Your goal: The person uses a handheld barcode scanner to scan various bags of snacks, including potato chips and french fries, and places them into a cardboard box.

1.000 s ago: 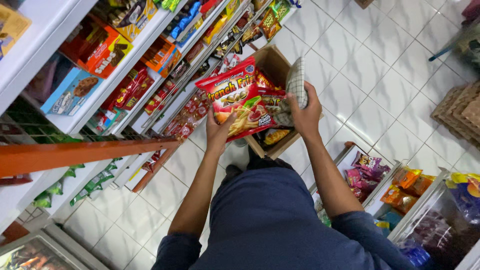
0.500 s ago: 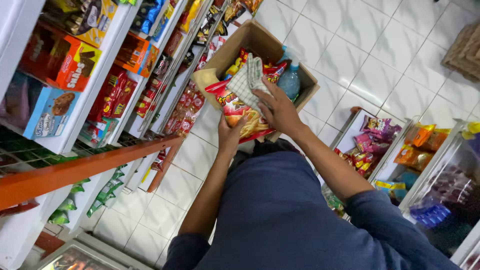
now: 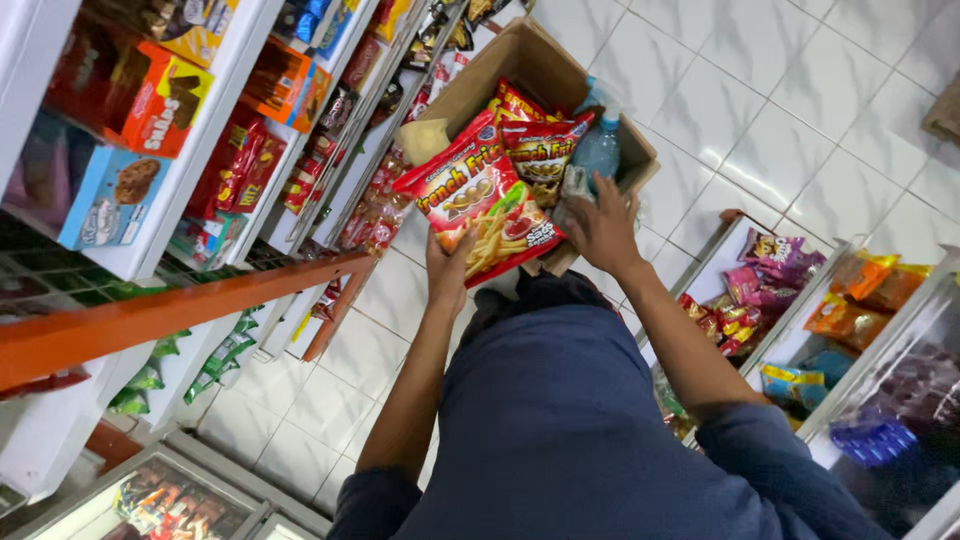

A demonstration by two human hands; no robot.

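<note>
My left hand [image 3: 448,272] grips the lower edge of a large red snack bag [image 3: 480,205] with a picture of fries on it. The bag is held over an open cardboard box [image 3: 545,65] on the tiled floor. My right hand [image 3: 602,225] holds a checked cloth [image 3: 572,190] beside the bag and reaches into the box. Inside the box lie more red snack bags [image 3: 540,145] and a plastic water bottle [image 3: 598,150] with a blue cap.
Shelves [image 3: 190,170] of boxed and bagged snacks run along the left, with an orange bar [image 3: 180,310] in front. Wire baskets of snack packs [image 3: 760,290] stand at the right. White floor tiles [image 3: 800,90] stretch beyond the box.
Both hands have come lower and closer to the box. The red snack bag now faces up in full view, and the checked cloth has dropped beside it at the box's edge.
</note>
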